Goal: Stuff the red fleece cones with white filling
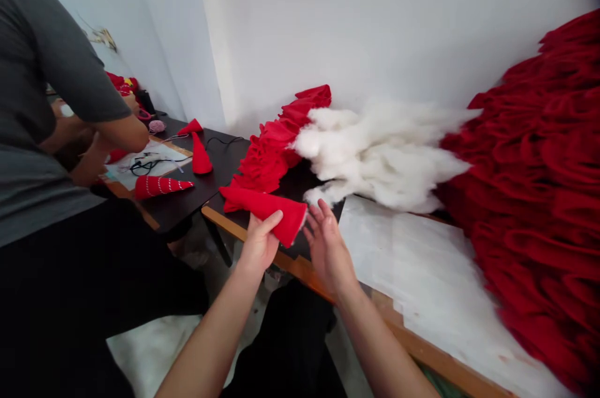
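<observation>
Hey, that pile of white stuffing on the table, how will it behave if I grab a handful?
The white stuffing looks wispy and loose, so it is probably very light and squashy. Its ragged edges suggest a handful would tear away in clumps, not lift whole. It seems unlikely to roll.

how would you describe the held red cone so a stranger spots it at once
Start at the white stuffing pile by the wall, then drop to the wooden table edge. There a plain red fabric cone lies sideways in the left hand. The other cones sit farther left, unheld.
</observation>
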{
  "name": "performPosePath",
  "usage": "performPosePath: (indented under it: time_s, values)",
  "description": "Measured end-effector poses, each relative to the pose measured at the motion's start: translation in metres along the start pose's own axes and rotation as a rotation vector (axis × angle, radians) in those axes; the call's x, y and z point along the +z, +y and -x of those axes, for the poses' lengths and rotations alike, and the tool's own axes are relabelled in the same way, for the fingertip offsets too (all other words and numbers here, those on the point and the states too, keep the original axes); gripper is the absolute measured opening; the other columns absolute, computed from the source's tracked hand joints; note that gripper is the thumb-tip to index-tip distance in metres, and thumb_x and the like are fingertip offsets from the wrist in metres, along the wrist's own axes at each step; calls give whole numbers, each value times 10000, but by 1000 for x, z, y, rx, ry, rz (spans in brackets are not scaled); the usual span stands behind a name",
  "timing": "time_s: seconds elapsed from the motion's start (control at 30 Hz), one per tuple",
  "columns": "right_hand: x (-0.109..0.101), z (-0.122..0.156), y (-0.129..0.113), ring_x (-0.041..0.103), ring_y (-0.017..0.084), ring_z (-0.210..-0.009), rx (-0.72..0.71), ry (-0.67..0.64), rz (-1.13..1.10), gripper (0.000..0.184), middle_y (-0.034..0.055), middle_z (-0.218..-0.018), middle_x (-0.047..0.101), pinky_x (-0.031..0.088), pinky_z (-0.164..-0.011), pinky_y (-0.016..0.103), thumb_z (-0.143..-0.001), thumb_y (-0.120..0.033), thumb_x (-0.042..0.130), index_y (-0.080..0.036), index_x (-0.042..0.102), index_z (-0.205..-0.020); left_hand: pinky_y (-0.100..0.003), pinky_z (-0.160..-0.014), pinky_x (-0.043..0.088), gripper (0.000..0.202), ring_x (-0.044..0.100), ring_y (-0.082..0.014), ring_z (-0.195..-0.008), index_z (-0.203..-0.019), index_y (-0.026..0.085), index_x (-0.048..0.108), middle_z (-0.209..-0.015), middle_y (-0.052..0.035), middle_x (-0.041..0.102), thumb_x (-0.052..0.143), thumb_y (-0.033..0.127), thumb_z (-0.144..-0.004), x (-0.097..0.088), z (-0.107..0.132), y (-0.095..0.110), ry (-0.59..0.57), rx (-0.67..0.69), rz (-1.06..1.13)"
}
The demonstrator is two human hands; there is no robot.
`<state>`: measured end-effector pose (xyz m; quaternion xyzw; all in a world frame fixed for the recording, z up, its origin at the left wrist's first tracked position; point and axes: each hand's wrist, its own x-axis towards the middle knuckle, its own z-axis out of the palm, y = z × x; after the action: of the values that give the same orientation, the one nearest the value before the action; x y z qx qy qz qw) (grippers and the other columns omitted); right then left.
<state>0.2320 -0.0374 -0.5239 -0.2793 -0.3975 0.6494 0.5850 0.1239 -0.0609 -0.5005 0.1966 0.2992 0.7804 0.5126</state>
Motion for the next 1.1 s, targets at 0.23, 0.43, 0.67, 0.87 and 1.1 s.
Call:
performPosePath:
  time_s: [0.23, 0.43, 0.67, 0.87, 1.1]
  values:
    - [30, -1, 19, 512, 217, -1203, 137, 132, -383, 504, 29, -1221, 596, 456, -1009, 386, -826, -651, 534, -270, 554, -1155, -424, -974, 466, 591, 605, -252, -1079, -1153, 208, 487, -1191, -89, 599, 771, 281, -640, 1, -1, -19, -88, 213, -250]
    - [23, 3, 2, 526, 266, -1182, 291, -47, -479, 505, 84, -1117, 655, 452, -1005, 419, -814, -640, 544, -189, 648, -1013, -454, -999, 434, 781, 567, -292, -1114, -1246, 186, 431, -1208, -138, 571, 825, 297, -581, -3, 1, -25, -44, 363, -757]
    - [-13, -6, 10, 597, 242, -1074, 381, 141, -545, 303, 66, -977, 691, 484, -955, 422, -881, -417, 466, -184, 651, -944, -401, -1043, 388, 835, 483, -279, -1236, -1279, 217, 450, -1318, -125, 508, 837, 311, -545, -3, -20, -5, -525, 97, -616]
    - [-31, -8, 6, 621, 238, -1012, 396, 40, -454, 272, 67, -966, 686, 494, -924, 441, -882, -400, 481, -183, 635, -937, -367, -962, 447, 734, 570, -255, -1114, -1181, 222, 546, -1185, -92, 611, 844, 277, -512, 20, -37, -3, -574, 12, -563]
    - [-35, 12, 3, 639, 237, -917, 260, 158, -390, 312, 66, -857, 671, 522, -904, 416, -792, -519, 648, -209, 628, -821, -297, -787, 502, 434, 618, -177, -823, -987, 183, 590, -911, -30, 649, 774, 372, -642, 30, -27, -40, -246, 136, -572]
